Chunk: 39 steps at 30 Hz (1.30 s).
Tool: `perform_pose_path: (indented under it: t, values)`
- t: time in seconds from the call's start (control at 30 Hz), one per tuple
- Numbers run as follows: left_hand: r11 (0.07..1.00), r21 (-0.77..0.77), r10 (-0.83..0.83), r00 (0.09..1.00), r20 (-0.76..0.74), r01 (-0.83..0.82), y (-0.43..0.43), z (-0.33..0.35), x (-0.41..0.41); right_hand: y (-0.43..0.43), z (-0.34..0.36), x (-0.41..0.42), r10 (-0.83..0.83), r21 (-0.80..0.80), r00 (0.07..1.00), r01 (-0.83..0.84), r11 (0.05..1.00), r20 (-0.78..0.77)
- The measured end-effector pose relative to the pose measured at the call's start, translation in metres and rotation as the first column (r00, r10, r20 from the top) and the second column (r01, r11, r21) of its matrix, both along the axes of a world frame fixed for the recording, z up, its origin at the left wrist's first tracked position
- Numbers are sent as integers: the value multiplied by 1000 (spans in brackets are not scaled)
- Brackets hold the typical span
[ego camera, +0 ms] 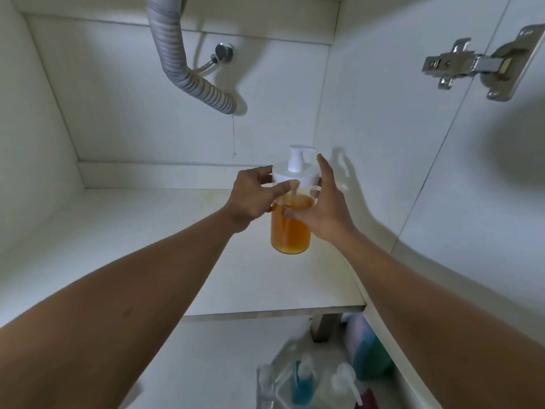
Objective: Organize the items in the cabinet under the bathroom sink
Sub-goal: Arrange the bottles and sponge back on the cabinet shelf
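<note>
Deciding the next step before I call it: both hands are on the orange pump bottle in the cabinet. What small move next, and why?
Probably set the pump bottle down upright near the right wall and let go. The left hand and right hand both grip it over the cabinet floor; whether its base touches yet is unclear. More bottles wait outside below.

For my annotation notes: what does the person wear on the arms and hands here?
Nothing visible. The left forearm and right forearm are bare to the frame edge, with no sleeve in view. The left hand and right hand have no gloves; no ring, watch or bracelet shows.
</note>
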<state>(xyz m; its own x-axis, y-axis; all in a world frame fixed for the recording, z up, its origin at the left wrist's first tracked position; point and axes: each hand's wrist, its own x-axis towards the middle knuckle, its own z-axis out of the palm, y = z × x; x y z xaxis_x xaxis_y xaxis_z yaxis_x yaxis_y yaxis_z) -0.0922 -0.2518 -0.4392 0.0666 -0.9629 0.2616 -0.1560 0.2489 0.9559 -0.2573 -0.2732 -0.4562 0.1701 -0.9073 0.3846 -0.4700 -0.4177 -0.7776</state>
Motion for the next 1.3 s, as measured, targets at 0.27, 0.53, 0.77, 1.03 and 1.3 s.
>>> perform_pose_path:
  t: [0.27, 0.53, 0.77, 1.03, 1.3]
  values:
    - [997, -67, 35, 999, 23, -34, -46, -37, 5, -39, -35, 15, -101, -78, 993, 105, 991, 59]
    - [991, -47, 134, 973, 186, -127, -82, -71, 8, -72, -55, 19, -174, -65, 981, 179, 982, 84]
    - [888, -87, 330, 494, 804, -452, -85, -130, 42, -102, -50, 24, -229, -18, 970, 231, 973, 79]
    - [845, -13, 252, 378, 891, -534, -101, -160, 57, -164, -50, 38, -313, -7, 937, 318, 948, 157]
    - [843, -5, 237, 365, 900, -537, -103, -160, 55, -212, -52, 49, -362, -55, 929, 366, 929, 77]
